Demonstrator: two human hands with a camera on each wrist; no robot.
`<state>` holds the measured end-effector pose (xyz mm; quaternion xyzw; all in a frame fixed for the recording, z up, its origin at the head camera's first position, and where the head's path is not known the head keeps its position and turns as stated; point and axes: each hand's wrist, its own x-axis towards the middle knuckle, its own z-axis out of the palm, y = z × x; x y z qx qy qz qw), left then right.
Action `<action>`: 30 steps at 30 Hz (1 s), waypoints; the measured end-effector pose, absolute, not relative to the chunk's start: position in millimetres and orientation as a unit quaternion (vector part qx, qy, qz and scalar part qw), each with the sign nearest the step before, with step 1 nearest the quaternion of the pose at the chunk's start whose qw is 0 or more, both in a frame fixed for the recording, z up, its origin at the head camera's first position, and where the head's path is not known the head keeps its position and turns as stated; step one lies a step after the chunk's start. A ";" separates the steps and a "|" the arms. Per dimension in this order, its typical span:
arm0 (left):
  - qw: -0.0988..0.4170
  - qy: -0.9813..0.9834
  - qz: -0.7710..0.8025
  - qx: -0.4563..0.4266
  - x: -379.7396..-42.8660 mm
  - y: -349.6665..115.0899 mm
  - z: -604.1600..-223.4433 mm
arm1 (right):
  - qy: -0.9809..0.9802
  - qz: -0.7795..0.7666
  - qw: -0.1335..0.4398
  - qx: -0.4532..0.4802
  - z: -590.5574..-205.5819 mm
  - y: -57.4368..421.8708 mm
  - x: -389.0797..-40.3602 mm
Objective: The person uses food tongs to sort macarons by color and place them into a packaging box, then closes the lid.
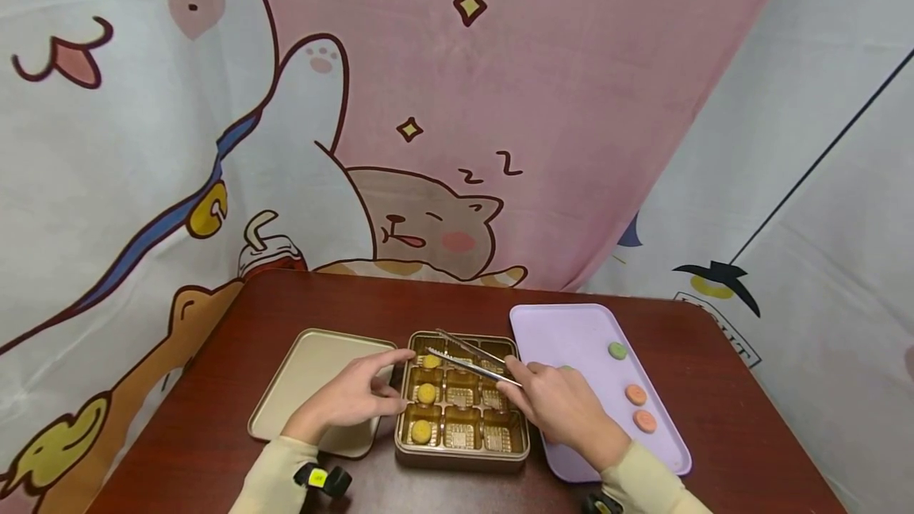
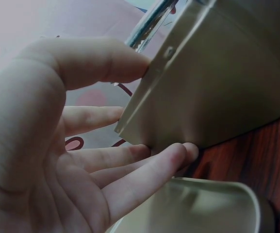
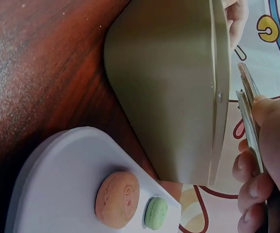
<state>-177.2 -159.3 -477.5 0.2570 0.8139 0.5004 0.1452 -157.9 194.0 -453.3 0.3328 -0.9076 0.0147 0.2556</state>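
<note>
A gold tin (image 1: 462, 457) with a divided insert stands in the middle of the table. Three yellow macarons (image 1: 426, 393) sit in the compartments of its left column. My right hand (image 1: 564, 411) grips metal tongs (image 1: 474, 367) over the tin's back part. Their arms are spread, with the tips near the back yellow macaron (image 1: 432, 361) and no macaron visible between them. Against the tin's left side rest the thumb and fingertips of my left hand (image 1: 357, 391), extended. In the left wrist view the thumb touches the tin's rim (image 2: 166, 56).
The tin's lid (image 1: 321, 363) lies to the left, partly under my left arm. A lilac tray (image 1: 564, 331) to the right bears a green macaron (image 1: 617, 350) and two orange-pink macarons (image 1: 635, 395); another green one is partly hidden by my right hand. A patterned cloth hangs behind the table.
</note>
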 end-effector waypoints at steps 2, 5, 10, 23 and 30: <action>0.146 0.810 0.506 0.257 -177.3 -159.2 -477.0 | -0.907 0.012 0.255 0.334 -452.8 194.1 -157.9; 0.145 0.808 0.511 0.257 -177.5 -158.8 -477.0 | -0.906 0.010 0.255 0.337 -452.6 194.9 -157.4; 0.143 0.808 0.510 0.257 -178.0 -158.4 -476.8 | -0.902 0.007 0.263 0.342 -452.5 196.5 -156.6; 0.146 0.808 0.512 0.254 -176.6 -157.4 -476.3 | -0.913 0.029 0.258 0.316 -452.2 213.3 -148.8; 0.146 0.814 0.500 0.255 -177.6 -158.2 -479.4 | -0.911 0.048 0.274 0.304 -448.3 232.1 -142.4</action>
